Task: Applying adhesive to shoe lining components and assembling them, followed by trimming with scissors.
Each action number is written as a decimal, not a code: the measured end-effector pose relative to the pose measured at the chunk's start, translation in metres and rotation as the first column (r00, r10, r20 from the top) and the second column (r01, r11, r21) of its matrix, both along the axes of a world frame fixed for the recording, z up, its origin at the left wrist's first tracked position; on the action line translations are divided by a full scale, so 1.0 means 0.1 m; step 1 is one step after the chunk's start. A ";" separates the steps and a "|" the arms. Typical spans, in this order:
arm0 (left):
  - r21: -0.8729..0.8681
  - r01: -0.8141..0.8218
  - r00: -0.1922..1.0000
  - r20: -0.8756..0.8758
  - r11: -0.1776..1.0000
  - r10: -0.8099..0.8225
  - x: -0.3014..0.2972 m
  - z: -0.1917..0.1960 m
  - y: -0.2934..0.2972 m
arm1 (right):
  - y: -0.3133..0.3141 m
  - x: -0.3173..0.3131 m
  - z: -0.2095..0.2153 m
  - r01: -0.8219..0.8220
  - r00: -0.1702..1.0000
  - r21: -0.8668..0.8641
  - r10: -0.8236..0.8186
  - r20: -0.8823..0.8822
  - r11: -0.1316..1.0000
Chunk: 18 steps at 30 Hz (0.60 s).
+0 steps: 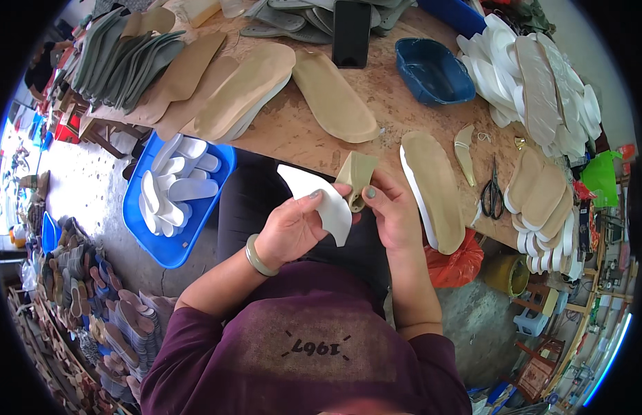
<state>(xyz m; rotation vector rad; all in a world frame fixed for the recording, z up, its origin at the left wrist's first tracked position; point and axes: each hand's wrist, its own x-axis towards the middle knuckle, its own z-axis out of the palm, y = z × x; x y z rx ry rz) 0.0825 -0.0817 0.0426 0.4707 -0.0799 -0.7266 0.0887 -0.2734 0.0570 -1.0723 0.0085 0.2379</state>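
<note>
My left hand (293,225) is closed on a white curved, wedge-like piece (329,204), thumb on its face, above my lap. My right hand (395,211) pinches a beige, leather-like strip (358,170) that bends over close beside the white piece. Fingertips of my left hand show near the strip's edge; whether they press it, I cannot tell. To the right of my hands lies a beige-topped, white-sided shoe sole (437,190). Two more beige insole shapes, one on the left (245,90) and one in the middle (335,97), rest on the wooden table (300,153).
A blue tub (170,257) of white pieces stands at the left. On the table are a dark blue bowl (435,72), a phone (351,34), black scissors (492,194), another beige strip (465,153), grey stacked soles (120,66) and piled white soles (497,66). A red bag (454,266) hangs below.
</note>
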 end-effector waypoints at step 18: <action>-0.120 -0.404 0.905 -0.194 0.907 0.378 0.13 0.20 -0.12 | 0.18 -0.01 0.02 0.201 0.934 0.277 -0.270 0.236 0.939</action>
